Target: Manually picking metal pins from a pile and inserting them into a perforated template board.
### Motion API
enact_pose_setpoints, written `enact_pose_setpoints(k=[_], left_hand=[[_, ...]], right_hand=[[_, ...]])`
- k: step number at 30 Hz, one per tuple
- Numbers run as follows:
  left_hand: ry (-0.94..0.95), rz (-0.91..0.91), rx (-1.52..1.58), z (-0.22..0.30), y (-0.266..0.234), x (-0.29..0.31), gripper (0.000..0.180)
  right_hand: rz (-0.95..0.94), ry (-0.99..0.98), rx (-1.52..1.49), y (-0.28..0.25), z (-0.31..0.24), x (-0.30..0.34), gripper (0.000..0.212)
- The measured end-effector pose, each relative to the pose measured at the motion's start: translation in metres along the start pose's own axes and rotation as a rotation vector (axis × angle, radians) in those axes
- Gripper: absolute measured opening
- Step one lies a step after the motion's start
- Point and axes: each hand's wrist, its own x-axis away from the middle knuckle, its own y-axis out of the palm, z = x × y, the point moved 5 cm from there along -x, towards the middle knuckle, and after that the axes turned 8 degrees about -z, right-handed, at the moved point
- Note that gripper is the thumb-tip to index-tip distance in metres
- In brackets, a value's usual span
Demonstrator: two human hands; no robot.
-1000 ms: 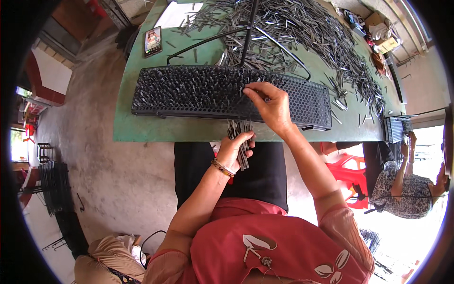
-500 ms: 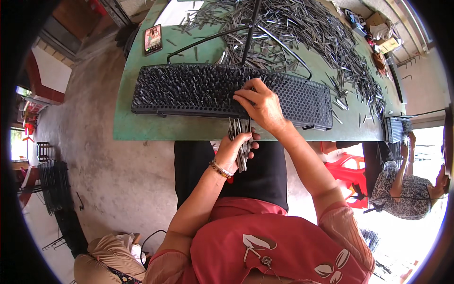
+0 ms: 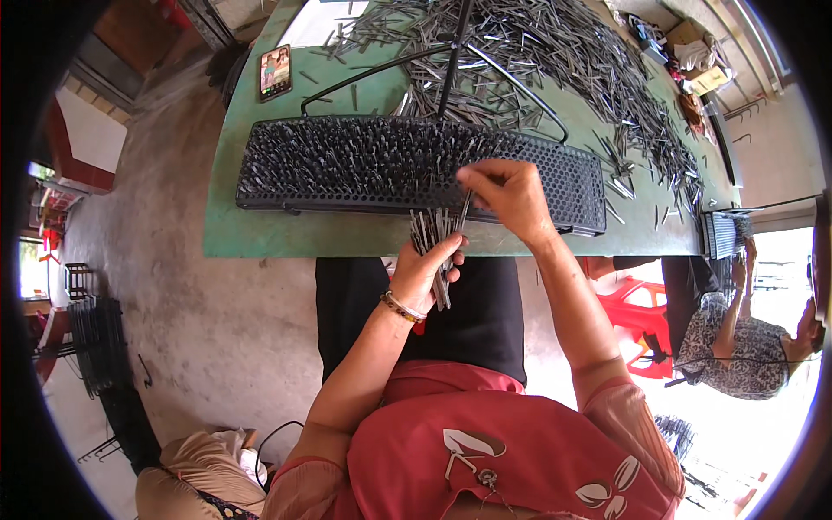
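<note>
A bundle of thin dark metal strips (image 3: 436, 232) is gripped in my left hand (image 3: 426, 267), just in front of the table's near edge. My right hand (image 3: 513, 198) pinches one thin strip (image 3: 466, 208), which slants down toward the bundle's top. Behind both hands lies a long black perforated rack (image 3: 563, 182). Upright strips (image 3: 347, 160) fill the holes over its left and middle parts; bare holes show at its right end. My right hand hangs over the rack's front edge and hides part of it.
Loose strips (image 3: 572, 52) are heaped across the back of the green table (image 3: 321, 232). A black metal frame (image 3: 448, 78) rises behind the rack. A phone (image 3: 275, 73) lies at the left. Another person (image 3: 737, 347) works at the right, near a red plastic stool (image 3: 641, 321).
My right hand has drawn back from the rack's holes, turned, and now pinches a strip beside the bundle. My left hand keeps its hold, barely moved.
</note>
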Motion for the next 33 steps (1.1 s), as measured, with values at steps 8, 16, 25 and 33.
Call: enact_pose_setpoints(k=[8, 16, 25, 33], left_hand=[[-0.035, -0.074, 0.025, -0.003, 0.000, -0.001, 0.025], [-0.113, -0.070, 0.034, -0.002, 0.000, 0.002, 0.026], [0.001, -0.114, -0.072, 0.011, 0.001, 0.004, 0.021], [0.012, -0.028, -0.076, 0.010, 0.006, 0.002, 0.021]], right_hand=[[0.240, -0.528, 0.323, 0.017, -0.011, -0.015, 0.012], [0.115, -0.838, 0.678, 0.036, -0.015, -0.006, 0.018], [0.012, -0.434, 0.271, 0.013, -0.019, 0.000, 0.019], [-0.249, -0.058, 0.083, 0.015, 0.010, 0.017, 0.018]])
